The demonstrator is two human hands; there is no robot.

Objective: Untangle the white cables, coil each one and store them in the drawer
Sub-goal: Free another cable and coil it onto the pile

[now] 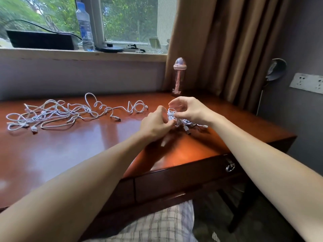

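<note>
Glossy desk point(78, 151) under window point(129, 20) carries tangled white cables point(52, 113).

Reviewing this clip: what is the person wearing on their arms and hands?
The left forearm and right forearm are bare, with no sleeves in view. The left hand and right hand show no gloves or watch. Checked fabric covers the lap.

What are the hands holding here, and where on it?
A small white cable bundle: the left hand pinches its left side, the right hand its upper right.
</note>
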